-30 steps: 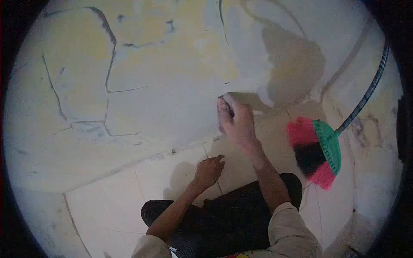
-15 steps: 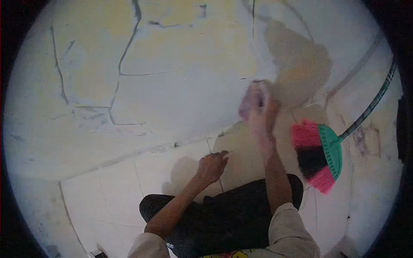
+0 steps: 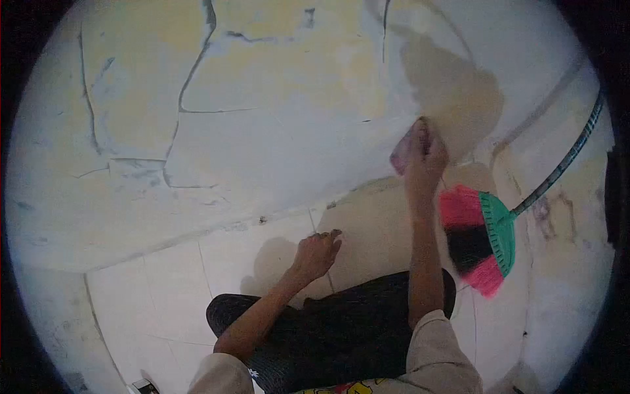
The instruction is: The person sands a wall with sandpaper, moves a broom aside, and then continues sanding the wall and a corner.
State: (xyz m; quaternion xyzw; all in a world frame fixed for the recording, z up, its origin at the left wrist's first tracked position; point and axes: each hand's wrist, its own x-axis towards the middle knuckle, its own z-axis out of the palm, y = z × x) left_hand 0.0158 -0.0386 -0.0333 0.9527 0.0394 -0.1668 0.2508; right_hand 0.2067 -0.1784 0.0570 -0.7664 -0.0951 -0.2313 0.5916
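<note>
Against the lower part of the cracked wall (image 3: 282, 151), my right hand (image 3: 430, 154) holds a flat purplish piece (image 3: 402, 155), which may be sandpaper or a cloth. Its fingers are wrapped round the piece. My left hand (image 3: 317, 253) hovers over or rests near the tiled floor (image 3: 177, 289), in front of my knees, with its fingers curled and the thumb side to the right. Whether anything is inside the left hand's fingers is too small to tell.
A broom with pink and black bristles (image 3: 469, 243) and a green head (image 3: 500, 233) leans at the right, close to my right forearm. Its dark handle (image 3: 558, 169) rises toward the upper right. A small object (image 3: 144, 386) lies at the bottom left.
My right hand has moved to the right along the wall with the purplish piece. My left hand has barely shifted, and the whole view has slid slightly left.
</note>
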